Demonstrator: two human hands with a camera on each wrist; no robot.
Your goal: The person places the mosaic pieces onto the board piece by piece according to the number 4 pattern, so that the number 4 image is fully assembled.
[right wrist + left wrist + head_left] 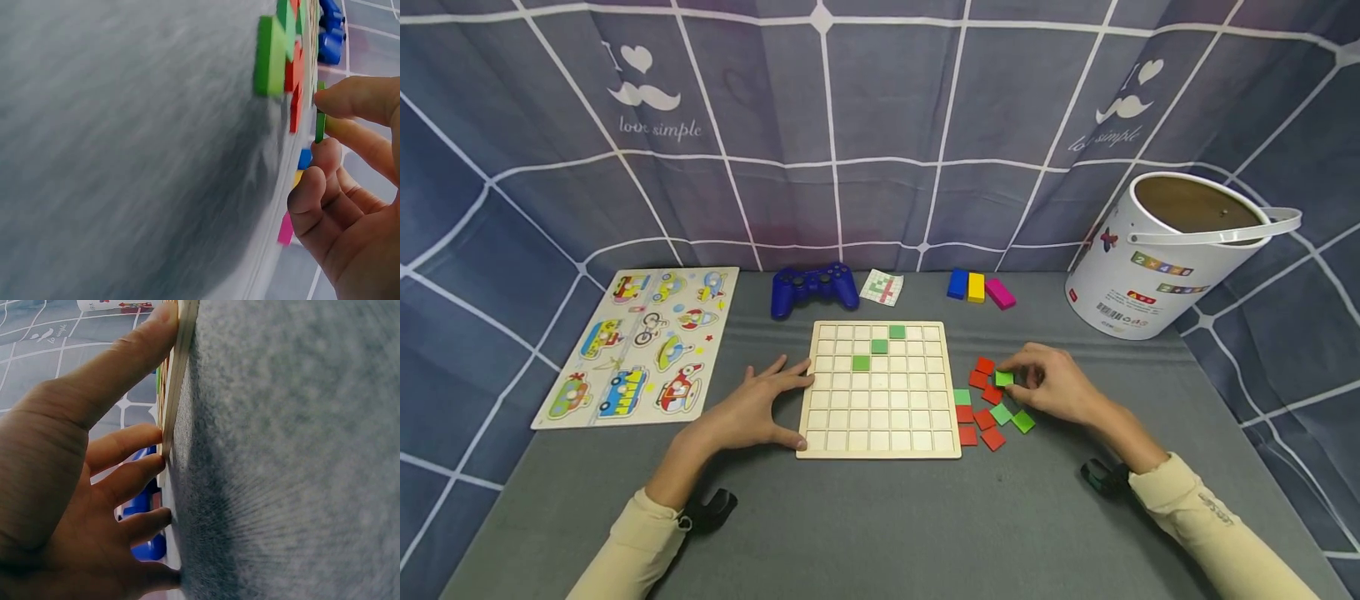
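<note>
Against the splayed left hand (752,408) lies a board (880,402); right hand (1052,385) pinches green tile (1003,379).

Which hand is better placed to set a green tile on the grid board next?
Probably the right hand: it pinches a green tile, whereas the left hand, holding none, touches the left edge of the wooden grid board.

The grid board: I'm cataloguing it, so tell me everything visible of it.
The grid board is pale, thin and wood-like, with a plain border round rows of square cells. Three green tiles fill cells in its far half, stepping diagonally away toward the right; the other cells are bare. It lies flat on the grey table, with the left hand touching its left edge. Loose tiles, red and green, lie close by its right edge; whether any touch it is unclear.
</note>
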